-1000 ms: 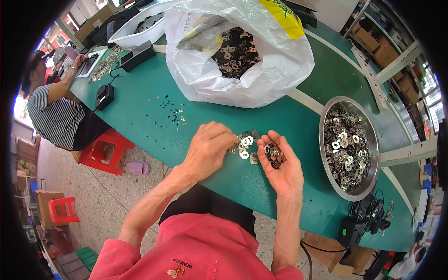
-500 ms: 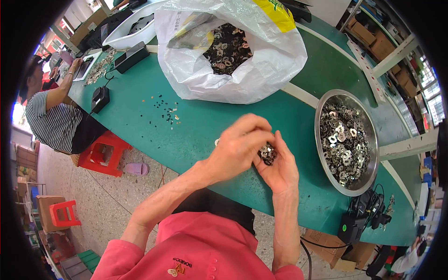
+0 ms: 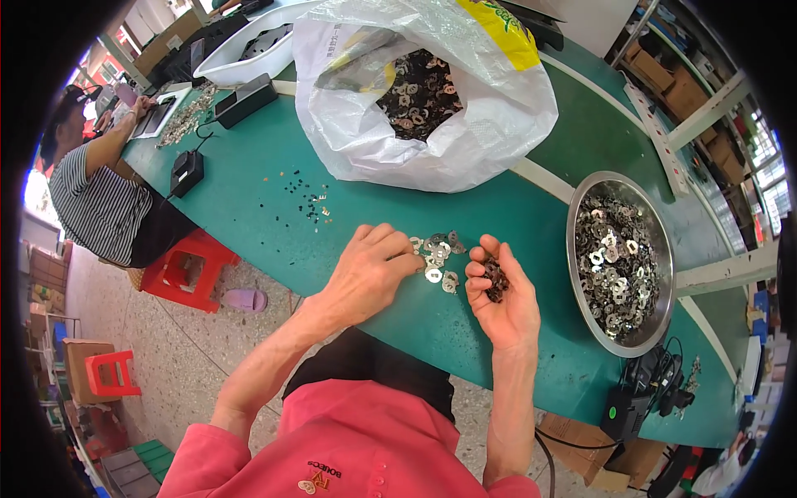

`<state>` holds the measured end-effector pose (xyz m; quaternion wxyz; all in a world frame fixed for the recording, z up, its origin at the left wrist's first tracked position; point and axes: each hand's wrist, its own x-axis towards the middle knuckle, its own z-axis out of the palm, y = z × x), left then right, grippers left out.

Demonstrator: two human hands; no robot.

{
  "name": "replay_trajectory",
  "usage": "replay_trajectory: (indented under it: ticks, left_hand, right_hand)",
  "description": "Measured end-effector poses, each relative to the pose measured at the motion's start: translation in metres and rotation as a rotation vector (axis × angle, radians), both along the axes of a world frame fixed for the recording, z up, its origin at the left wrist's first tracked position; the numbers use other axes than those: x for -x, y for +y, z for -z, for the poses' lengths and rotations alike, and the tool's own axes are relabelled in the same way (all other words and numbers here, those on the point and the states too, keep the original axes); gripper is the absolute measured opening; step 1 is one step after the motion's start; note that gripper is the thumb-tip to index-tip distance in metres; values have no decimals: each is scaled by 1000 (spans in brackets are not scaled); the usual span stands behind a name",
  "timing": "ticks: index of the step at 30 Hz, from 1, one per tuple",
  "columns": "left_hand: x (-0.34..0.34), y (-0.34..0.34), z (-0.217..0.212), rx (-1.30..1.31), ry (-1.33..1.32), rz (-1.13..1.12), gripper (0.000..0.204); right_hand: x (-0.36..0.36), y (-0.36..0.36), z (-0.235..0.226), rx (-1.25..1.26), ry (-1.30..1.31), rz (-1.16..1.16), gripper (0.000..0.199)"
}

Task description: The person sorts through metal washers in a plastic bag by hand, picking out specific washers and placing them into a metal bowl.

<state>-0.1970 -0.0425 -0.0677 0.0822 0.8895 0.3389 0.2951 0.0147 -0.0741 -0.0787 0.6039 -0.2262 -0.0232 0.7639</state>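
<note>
My right hand (image 3: 508, 309) is turned palm up, its fingers curled round a heap of small metal pieces (image 3: 496, 280). To its left, my left hand (image 3: 365, 274) rests low over the table with bent fingers; whatever its fingertips pinch is hidden. Right beside those fingertips lies a loose group of flat, shiny metal pieces (image 3: 436, 253) with cut-out shapes, some ring-like. On the far side stands an open white woven sack (image 3: 498, 124) with many similar dark pieces (image 3: 419, 95) inside. A round steel bowl (image 3: 573, 241) full of the same kind of pieces stands to the right.
Small black and silvery bits (image 3: 307, 199) are scattered on the green table (image 3: 249, 187). Black devices (image 3: 246, 101) and a white tub (image 3: 217, 70) stand at the far left, near a seated person (image 3: 100, 199). A black power adapter with cables (image 3: 627, 407) lies at the near right.
My hands have moved apart: the left one has gone left and down from the right palm to the table. Metal pieces now show on the table between them. The view has shifted slightly.
</note>
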Motion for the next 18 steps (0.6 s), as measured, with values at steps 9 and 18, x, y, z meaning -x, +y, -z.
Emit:
replay_trajectory:
  ticks: [9, 18]
  left_hand:
    - [-19, 5, -19, -13, -295, -17, 15]
    - [-51, 8, -22, 36, -376, 27, 19]
  right_hand:
    - [16, -3, -17, 52, -196, 3, 30]
    - [10, -6, -12, -19, -166, 24, 28]
